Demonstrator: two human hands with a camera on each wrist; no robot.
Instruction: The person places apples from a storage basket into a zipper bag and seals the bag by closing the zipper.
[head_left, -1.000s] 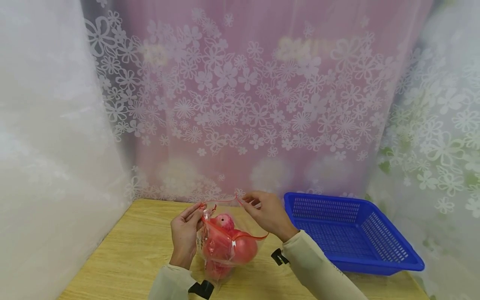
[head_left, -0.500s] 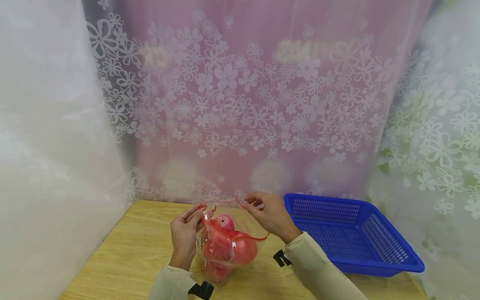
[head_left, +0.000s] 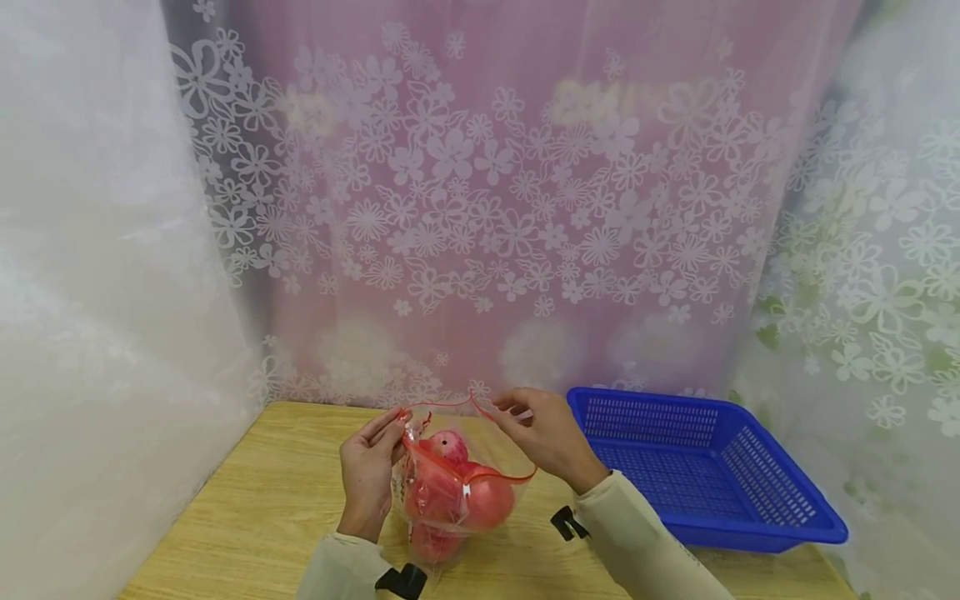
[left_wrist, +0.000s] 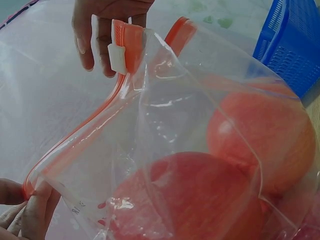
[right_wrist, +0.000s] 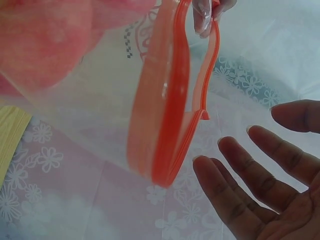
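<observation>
A clear zip bag (head_left: 450, 522) with a red zip strip stands on the wooden table, its mouth spread apart. Several round pinkish-red fruits (head_left: 491, 500) lie inside it; their exact kind is unclear through the plastic. My left hand (head_left: 367, 475) pinches the left end of the bag's rim between thumb and fingers. In the left wrist view, a white slider (left_wrist: 116, 59) sits on the zip strip. My right hand (head_left: 546, 433) is beside the right of the mouth, and in the right wrist view its spread fingers (right_wrist: 240, 162) are apart from the plastic.
A blue plastic basket (head_left: 750, 523) stands on the table (head_left: 247, 500) to the right, close to my right forearm. Behind the table hangs a pink flowered curtain (head_left: 510, 208), and pale sheets hang along both sides.
My right hand has drifted slightly right and down, away from the rim. The left hand and the bag have hardly moved.
</observation>
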